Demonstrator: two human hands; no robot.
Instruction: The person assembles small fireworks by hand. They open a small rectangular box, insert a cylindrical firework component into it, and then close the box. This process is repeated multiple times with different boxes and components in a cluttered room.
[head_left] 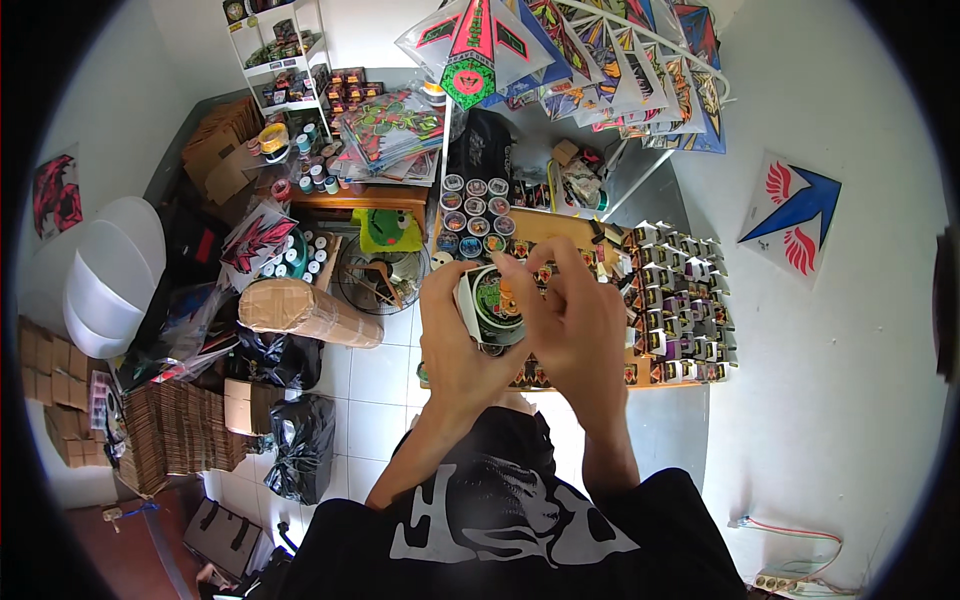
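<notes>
A small white box [467, 312] is held up in front of my chest, with a round spool-like piece [490, 297] bearing a green and orange label set in or against it. My left hand [452, 350] wraps around the box from the left, fingers at its far edge. From the right, my right hand [578, 325] closes on the round piece, its thumb and bent forefinger near the label. Its other fingers are curled in and partly hidden. Behind the hands, round labelled tubs [475, 205] stand in rows on the wooden table [560, 228].
Several small open boxes [685, 300] line the table's right side. Kites in clear sleeves [620, 75] hang from a white rack above. At left are a taped cardboard roll [300, 308], a floor fan [350, 285], black bags [300, 450] and stacked flat cardboard [175, 430].
</notes>
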